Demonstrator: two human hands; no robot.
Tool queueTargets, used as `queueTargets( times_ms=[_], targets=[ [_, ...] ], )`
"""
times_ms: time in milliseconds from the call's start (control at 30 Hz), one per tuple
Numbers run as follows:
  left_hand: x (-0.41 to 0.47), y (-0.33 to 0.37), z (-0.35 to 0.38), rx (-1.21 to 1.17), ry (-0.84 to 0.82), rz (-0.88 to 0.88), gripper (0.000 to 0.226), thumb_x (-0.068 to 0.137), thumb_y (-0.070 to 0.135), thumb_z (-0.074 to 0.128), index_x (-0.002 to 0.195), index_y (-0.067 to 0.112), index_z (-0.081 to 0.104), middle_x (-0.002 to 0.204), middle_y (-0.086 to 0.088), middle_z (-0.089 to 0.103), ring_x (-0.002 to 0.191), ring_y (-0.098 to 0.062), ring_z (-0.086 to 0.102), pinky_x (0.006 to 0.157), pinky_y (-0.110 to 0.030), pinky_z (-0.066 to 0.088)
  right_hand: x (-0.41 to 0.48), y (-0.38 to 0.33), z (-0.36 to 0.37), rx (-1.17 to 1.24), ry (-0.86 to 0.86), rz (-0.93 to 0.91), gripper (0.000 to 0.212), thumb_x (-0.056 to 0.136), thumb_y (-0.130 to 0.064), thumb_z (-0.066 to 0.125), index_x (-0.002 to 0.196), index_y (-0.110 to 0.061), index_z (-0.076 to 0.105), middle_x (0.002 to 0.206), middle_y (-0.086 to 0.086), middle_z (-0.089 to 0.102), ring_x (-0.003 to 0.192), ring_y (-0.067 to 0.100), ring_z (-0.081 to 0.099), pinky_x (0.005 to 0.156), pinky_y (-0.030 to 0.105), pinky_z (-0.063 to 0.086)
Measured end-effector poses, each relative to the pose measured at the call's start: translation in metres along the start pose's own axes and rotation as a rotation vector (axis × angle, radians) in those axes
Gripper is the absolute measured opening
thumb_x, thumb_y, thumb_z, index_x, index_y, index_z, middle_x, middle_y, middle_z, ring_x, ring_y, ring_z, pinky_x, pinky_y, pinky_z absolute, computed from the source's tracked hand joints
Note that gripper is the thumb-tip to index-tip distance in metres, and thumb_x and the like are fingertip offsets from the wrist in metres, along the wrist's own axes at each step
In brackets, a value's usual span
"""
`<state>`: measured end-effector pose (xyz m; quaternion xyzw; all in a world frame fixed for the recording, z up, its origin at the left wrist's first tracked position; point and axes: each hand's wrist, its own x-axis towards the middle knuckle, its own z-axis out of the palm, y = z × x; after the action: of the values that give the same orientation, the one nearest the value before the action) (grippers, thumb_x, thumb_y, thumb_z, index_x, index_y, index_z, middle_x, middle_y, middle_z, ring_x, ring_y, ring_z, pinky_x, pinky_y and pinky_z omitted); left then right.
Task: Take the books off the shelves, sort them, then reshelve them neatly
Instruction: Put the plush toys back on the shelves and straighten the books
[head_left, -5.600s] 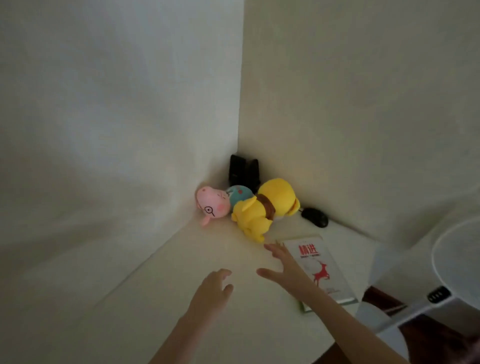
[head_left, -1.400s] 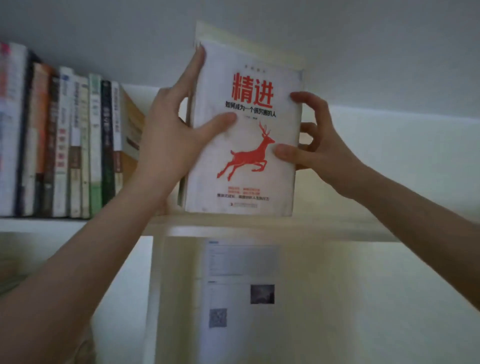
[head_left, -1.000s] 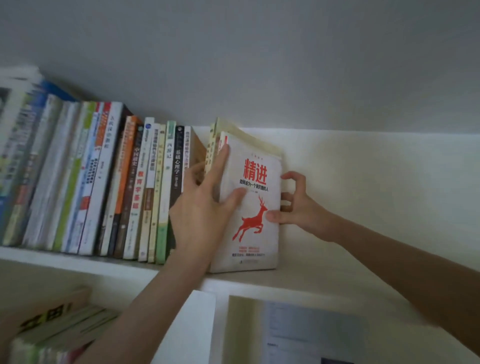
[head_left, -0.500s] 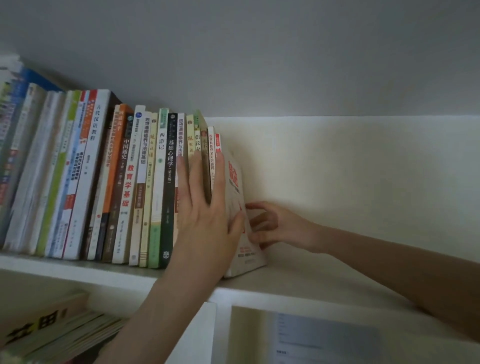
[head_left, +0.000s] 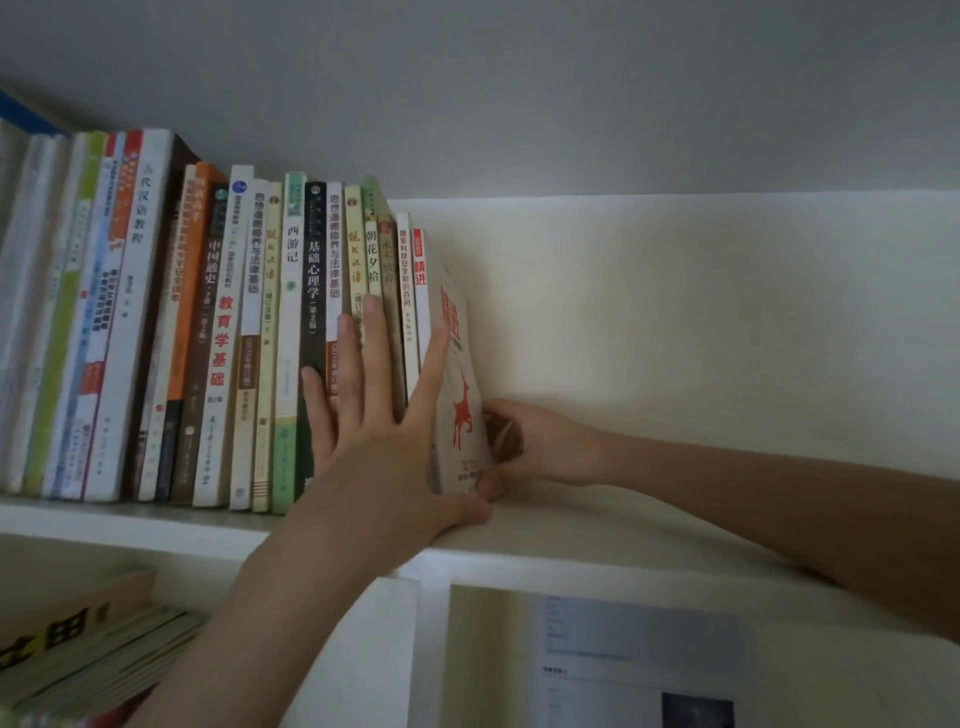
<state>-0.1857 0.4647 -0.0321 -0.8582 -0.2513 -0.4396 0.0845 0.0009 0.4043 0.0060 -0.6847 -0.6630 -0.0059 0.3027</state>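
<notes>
On the upper shelf (head_left: 623, 525), we saw the left hand (head_left: 363, 431) laid flat, fingers straight and spread across the lower spines at the right end of a row of books (head_left: 208, 338). Its forefinger lay along the spine edge of a white book (head_left: 457, 364) with a red deer on the cover, and its thumb ran along the board under that book. The right hand (head_left: 535, 441) came in from the right, fingers curled against the lower front cover and thumb at the bottom corner. We could not tell whether it pinched the cover or only pushed. The white book stood last in the row, leaning left against its neighbours. To its right the back panel (head_left: 727, 312) showed pale. Below, at the left, lay a flat stack of books (head_left: 93, 649), and at the right a printed sheet (head_left: 639, 654).
</notes>
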Motion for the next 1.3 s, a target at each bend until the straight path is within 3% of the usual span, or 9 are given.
queueTargets(
  times_ms=[100,233,400,567,800,967,1033,1133,1300],
  targets=[
    [-0.001,-0.002,0.003,-0.061,0.034,0.019,0.133,0.064,0.078,0.059,0.126,0.034,-0.051,0.125,-0.008,-0.064,0.124,-0.027,-0.052,0.111,-0.049,-0.022,-0.002,0.000,0.004,0.001,0.029,0.000,0.069,0.073,-0.003,0.080,0.131,-0.012,0.043,0.102,-0.011,0.062,0.091,-0.002,0.064,0.077,0.020,0.054],
    [-0.008,-0.010,0.000,-0.317,0.127,0.106,0.113,0.056,0.086,0.034,0.135,0.045,-0.036,0.135,0.006,-0.056,0.125,-0.010,-0.050,0.109,-0.038,-0.026,-0.008,0.000,0.001,-0.081,0.070,0.071,0.115,0.073,-0.017,0.082,0.153,-0.020,0.000,0.112,0.002,0.053,0.095,0.015,0.060,0.087,0.026,0.052],
    [-0.009,-0.012,0.006,-0.185,0.134,0.082,0.105,0.082,0.060,0.050,0.136,0.038,-0.037,0.137,-0.002,-0.054,0.128,-0.020,-0.048,0.109,-0.046,-0.024,-0.009,0.003,0.001,0.051,-0.068,0.067,0.103,0.080,-0.008,0.075,0.154,-0.025,0.005,0.112,0.004,0.060,0.096,0.015,0.065,0.086,0.027,0.055],
    [-0.004,-0.011,0.008,-0.049,0.069,0.042,0.105,0.085,0.056,0.050,0.140,0.028,-0.035,0.144,-0.016,-0.045,0.134,-0.032,-0.039,0.108,-0.054,-0.020,-0.003,0.010,0.002,0.021,-0.159,0.088,0.116,0.076,-0.032,0.079,0.153,-0.031,-0.008,0.121,0.011,0.064,0.110,0.020,0.063,0.098,0.034,0.050],
    [-0.010,-0.007,0.005,-0.147,0.115,0.092,0.110,0.074,0.081,0.041,0.150,0.025,-0.015,0.152,-0.019,-0.030,0.139,-0.034,-0.029,0.111,-0.057,-0.016,-0.021,-0.027,-0.002,-0.395,-0.046,0.113,0.075,0.080,-0.034,0.075,0.143,-0.013,0.040,0.125,-0.001,0.055,0.112,0.018,0.057,0.096,0.029,0.046],
    [-0.029,0.009,0.002,-0.563,0.353,0.056,0.061,0.089,0.036,0.055,0.144,0.026,0.034,0.157,-0.011,0.015,0.145,-0.028,0.007,0.118,-0.050,0.009,-0.071,-0.056,0.006,-0.577,0.088,0.081,0.053,0.087,-0.032,0.067,0.135,-0.016,0.052,0.126,0.002,0.056,0.092,0.008,0.052,0.080,0.018,0.037],
    [-0.049,0.036,0.000,-0.699,0.362,0.104,0.052,0.090,0.032,0.054,0.140,0.027,0.040,0.148,-0.004,0.034,0.139,-0.019,0.021,0.116,-0.029,0.018,-0.102,-0.066,0.007,-0.550,0.212,0.031,0.034,0.090,-0.030,0.063,0.123,-0.021,0.062,0.114,-0.003,0.061,0.083,0.004,0.053,0.079,0.020,0.042],
    [-0.090,0.085,-0.003,-0.805,0.349,0.207,0.050,0.090,0.024,0.060,0.137,0.030,0.044,0.135,0.009,0.040,0.127,-0.004,0.028,0.100,0.000,0.017,-0.157,-0.072,0.001,-0.602,0.375,0.032,0.038,0.089,-0.038,0.062,0.126,-0.028,0.057,0.115,-0.008,0.058,0.089,0.004,0.054,0.086,0.029,0.046],
    [-0.161,0.152,0.028,-1.177,0.206,0.276,0.048,0.083,0.019,0.062,0.129,0.023,0.050,0.122,0.007,0.053,0.112,-0.008,0.051,0.094,-0.019,0.042,-0.290,-0.045,0.016,-0.636,0.466,0.042,0.059,0.083,-0.031,0.070,0.136,-0.017,0.050,0.136,0.001,0.045,0.123,0.014,0.049,0.105,0.033,0.042]
  ],
)
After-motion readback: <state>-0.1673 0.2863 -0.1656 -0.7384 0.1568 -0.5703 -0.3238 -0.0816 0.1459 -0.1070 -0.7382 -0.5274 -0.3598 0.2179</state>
